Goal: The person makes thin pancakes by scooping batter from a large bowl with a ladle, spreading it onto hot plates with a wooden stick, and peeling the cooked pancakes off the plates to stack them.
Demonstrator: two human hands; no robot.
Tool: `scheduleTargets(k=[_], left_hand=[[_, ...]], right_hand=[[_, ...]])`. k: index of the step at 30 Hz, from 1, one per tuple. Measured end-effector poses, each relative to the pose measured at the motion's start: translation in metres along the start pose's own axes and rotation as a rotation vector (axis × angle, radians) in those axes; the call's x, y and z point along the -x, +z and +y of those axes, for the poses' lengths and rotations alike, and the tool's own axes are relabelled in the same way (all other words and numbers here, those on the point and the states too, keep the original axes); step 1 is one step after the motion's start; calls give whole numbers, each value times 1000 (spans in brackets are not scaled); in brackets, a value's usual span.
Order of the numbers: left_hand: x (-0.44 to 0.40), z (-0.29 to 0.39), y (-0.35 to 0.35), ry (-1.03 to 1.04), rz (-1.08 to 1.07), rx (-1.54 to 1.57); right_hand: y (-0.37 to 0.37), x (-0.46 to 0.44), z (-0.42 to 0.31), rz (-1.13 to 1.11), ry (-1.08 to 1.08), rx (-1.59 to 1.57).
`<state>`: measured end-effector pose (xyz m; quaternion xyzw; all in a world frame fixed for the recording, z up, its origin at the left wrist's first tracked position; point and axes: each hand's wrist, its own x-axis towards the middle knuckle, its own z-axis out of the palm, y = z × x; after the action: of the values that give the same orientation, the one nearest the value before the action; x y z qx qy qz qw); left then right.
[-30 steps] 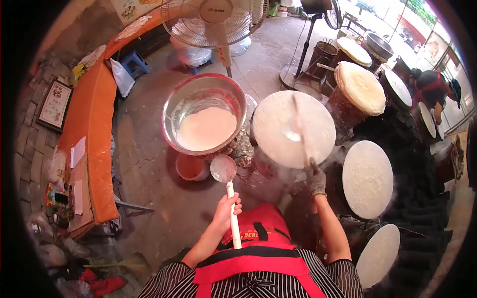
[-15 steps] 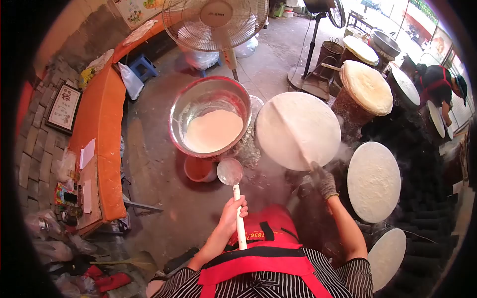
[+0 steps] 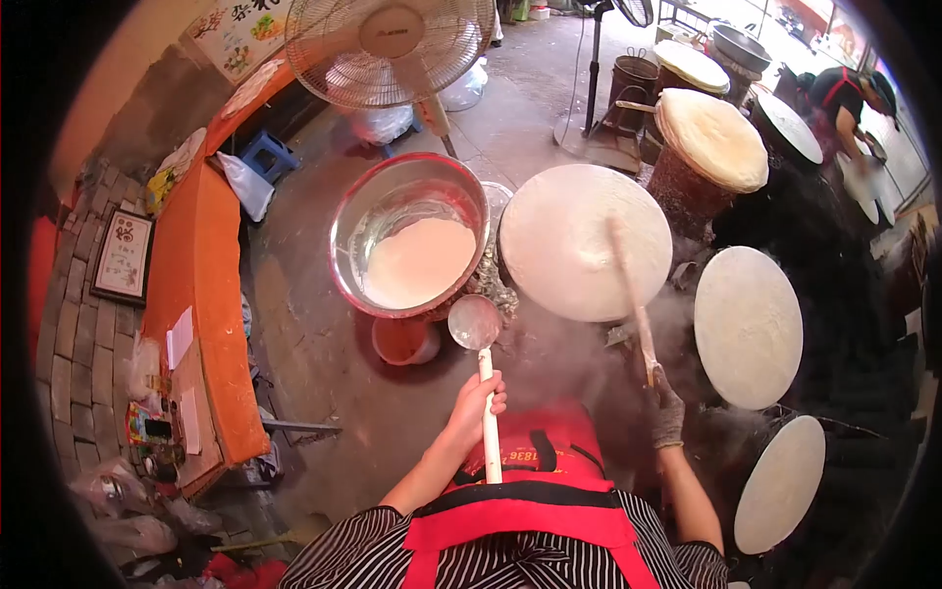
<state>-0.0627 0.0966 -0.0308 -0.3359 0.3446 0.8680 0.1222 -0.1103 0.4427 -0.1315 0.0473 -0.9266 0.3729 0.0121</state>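
My left hand is wrapped round the pale handle of a ladle, whose round bowl points away from me, beside the big metal basin. Inside that basin lies pale, creamy batter. A grey work glove covers my right hand, which grips the near end of a long wooden spreader stick. Its far end rests over a large round griddle coated with a pale layer of batter. Steam drifts around the stick and the griddle's near edge.
Two more coated round griddles stand to the right. Stacked flatbreads sit on a drum behind. A red bucket is below the basin. A fan stands ahead, an orange-covered table left. A person bends at far right.
My right hand has moved back and slightly right, and the stick's far end has swung rightward over the griddle. The ladle stays in my left hand. The view has shifted a little.
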Motion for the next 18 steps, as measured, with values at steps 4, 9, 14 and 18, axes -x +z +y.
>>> scheduleTargets(k=[4,9,14,18], left_hand=[[-7,8,11,-27,-5,-64],[-18,14,5,-28,-37,-113],[-27,28,-1,24,-69,-229],[-54,41,-5,83,-92,-290]], right_hand=[[39,16,-58,131,174,-52],[59,15,-80,72,96,-226],[90,23,-74,141,208,-276],[105,34,-103,38,232,-494]])
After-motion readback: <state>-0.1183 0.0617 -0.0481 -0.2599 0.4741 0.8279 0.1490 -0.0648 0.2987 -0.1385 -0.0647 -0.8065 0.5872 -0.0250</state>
